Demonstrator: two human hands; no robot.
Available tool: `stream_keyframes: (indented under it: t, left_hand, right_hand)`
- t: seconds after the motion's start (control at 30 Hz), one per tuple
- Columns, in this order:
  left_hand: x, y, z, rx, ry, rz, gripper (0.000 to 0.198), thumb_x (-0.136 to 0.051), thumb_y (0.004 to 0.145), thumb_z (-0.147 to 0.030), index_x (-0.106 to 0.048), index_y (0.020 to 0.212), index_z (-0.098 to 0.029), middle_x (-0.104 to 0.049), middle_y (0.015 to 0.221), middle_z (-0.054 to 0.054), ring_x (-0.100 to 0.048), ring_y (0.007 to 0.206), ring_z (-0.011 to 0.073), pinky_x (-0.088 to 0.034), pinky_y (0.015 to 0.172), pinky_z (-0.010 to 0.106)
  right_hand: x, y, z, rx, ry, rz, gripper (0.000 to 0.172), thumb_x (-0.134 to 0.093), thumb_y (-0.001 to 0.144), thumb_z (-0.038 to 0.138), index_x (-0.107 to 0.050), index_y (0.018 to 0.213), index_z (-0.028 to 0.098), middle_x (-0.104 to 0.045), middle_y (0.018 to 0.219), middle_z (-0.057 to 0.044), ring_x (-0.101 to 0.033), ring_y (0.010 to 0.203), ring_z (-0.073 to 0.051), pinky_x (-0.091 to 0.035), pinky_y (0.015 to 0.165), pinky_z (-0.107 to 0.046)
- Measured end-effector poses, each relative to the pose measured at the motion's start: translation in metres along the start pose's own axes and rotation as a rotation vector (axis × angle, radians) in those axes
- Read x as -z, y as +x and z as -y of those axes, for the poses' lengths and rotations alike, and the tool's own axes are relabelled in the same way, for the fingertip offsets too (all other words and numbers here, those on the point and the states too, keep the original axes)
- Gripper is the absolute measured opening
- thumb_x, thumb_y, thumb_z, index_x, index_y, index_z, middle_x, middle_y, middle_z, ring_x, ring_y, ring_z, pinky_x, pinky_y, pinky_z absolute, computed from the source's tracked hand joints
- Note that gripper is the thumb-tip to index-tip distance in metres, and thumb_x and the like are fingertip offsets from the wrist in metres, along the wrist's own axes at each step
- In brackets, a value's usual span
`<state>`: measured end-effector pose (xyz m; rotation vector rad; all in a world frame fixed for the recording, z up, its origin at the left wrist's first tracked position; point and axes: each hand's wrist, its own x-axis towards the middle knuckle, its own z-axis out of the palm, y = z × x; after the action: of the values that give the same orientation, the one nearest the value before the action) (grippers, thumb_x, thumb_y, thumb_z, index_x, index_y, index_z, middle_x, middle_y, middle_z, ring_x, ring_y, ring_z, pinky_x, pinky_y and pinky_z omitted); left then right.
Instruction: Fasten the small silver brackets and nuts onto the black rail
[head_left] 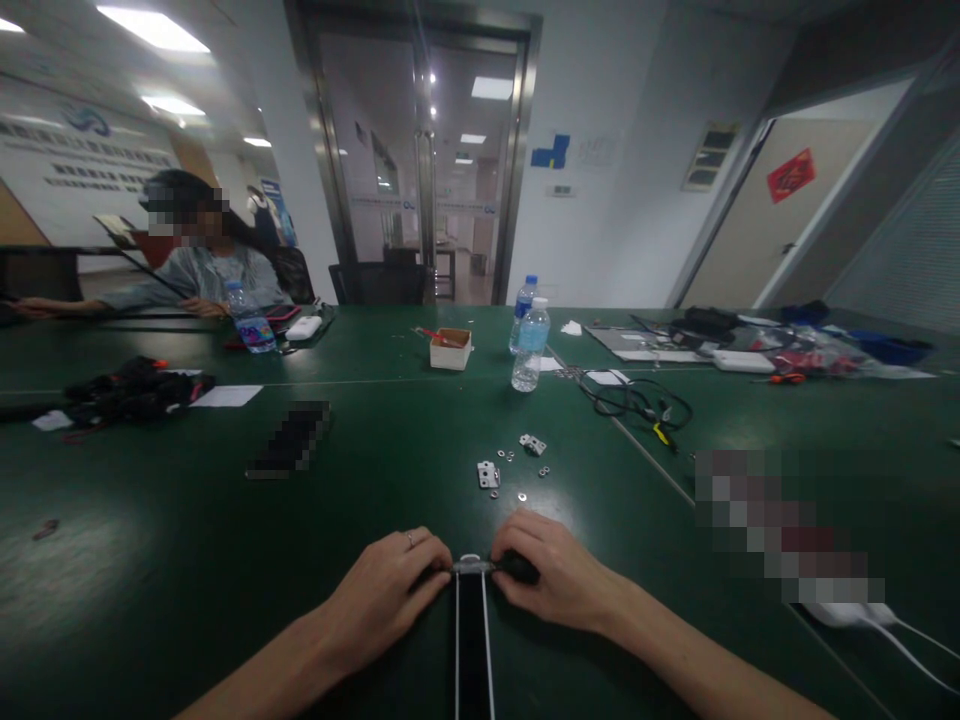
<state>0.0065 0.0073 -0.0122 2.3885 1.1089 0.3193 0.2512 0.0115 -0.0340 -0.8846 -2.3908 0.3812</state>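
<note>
A long black strip with silver edges (472,640) lies on the green table (180,540), running from the bottom edge up to a small metal end piece (470,564). My left hand (390,590) is curled with its fingertips pinched against the left side of that end. My right hand (551,572) is curled the same way on the right side, over a dark part. A ring shows on my left hand. Just beyond lie two small metal hinges (488,474) (533,443) and several washers (522,496).
Two water bottles (530,345) and a small cardboard box (451,349) stand mid-table. Black cables (637,403) and tools lie to the right, a black bundle (127,392) to the left. A person sits at the far left behind a bottle (249,318). A white charger (847,612) lies near right.
</note>
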Motion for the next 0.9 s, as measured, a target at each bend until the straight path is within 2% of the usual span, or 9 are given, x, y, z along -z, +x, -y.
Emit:
stream_keyframes:
  t: [0.2, 0.37, 0.47, 0.6, 0.73, 0.9]
  left_hand:
    - [0.001, 0.001, -0.004, -0.001, -0.015, 0.005, 0.017, -0.046, 0.093, -0.018, -0.062, 0.1, -0.02, -0.062, 0.097, 0.003, -0.059, 0.084, 0.0188, -0.047, 0.073, 0.029]
    - [-0.004, 0.001, -0.003, -0.014, 0.012, -0.04, 0.016, -0.046, 0.092, -0.02, -0.062, 0.096, -0.019, -0.062, 0.092, 0.003, -0.057, 0.08, 0.0184, -0.047, 0.072, 0.029]
    - [-0.006, 0.002, -0.003, 0.009, -0.01, -0.04, 0.016, -0.046, 0.092, -0.021, -0.062, 0.096, -0.02, -0.062, 0.093, 0.002, -0.057, 0.079, 0.0178, -0.047, 0.072, 0.028]
    - [-0.003, 0.003, -0.009, 0.049, -0.027, -0.039, 0.017, -0.046, 0.092, -0.021, -0.062, 0.095, -0.019, -0.062, 0.092, 0.002, -0.058, 0.079, 0.0178, -0.047, 0.072, 0.029]
    - [-0.002, 0.004, -0.016, 0.091, -0.021, -0.045, 0.017, -0.046, 0.092, -0.02, -0.063, 0.095, -0.018, -0.062, 0.092, 0.003, -0.058, 0.079, 0.0181, -0.048, 0.071, 0.029]
    - [-0.009, 0.006, -0.015, 0.119, -0.005, -0.074, 0.017, -0.047, 0.092, -0.023, -0.062, 0.097, -0.019, -0.062, 0.092, 0.002, -0.057, 0.078, 0.0178, -0.048, 0.069, 0.028]
  right_hand:
    - [0.0, 0.0, 0.001, 0.006, 0.003, 0.025, 0.011, -0.056, 0.078, 0.016, -0.06, 0.088, 0.018, -0.063, 0.086, -0.005, -0.055, 0.079, -0.016, -0.044, 0.07, -0.028]
    - [0.013, 0.0, -0.005, 0.023, 0.004, 0.046, 0.015, -0.057, 0.075, 0.024, -0.059, 0.088, 0.018, -0.062, 0.086, -0.004, -0.054, 0.081, -0.018, -0.044, 0.075, -0.033]
    - [0.019, 0.002, -0.02, -0.082, -0.072, -0.039, 0.014, -0.05, 0.084, 0.026, -0.059, 0.091, 0.017, -0.061, 0.091, -0.007, -0.054, 0.085, -0.02, -0.043, 0.079, -0.036]
    - [0.018, 0.011, -0.047, -0.27, -0.265, -0.16, 0.023, -0.041, 0.093, 0.026, -0.06, 0.103, 0.017, -0.06, 0.105, -0.012, -0.051, 0.099, -0.024, -0.041, 0.087, -0.04]
    - [0.013, 0.021, -0.062, -0.347, -0.401, -0.126, 0.03, -0.043, 0.093, 0.028, -0.06, 0.117, 0.022, -0.055, 0.117, -0.011, -0.044, 0.111, -0.026, -0.04, 0.091, -0.042]
    - [0.013, 0.024, -0.059, -0.383, -0.473, -0.067, 0.025, -0.048, 0.09, 0.026, -0.066, 0.109, 0.024, -0.055, 0.116, -0.01, -0.042, 0.112, -0.027, -0.038, 0.09, -0.04]
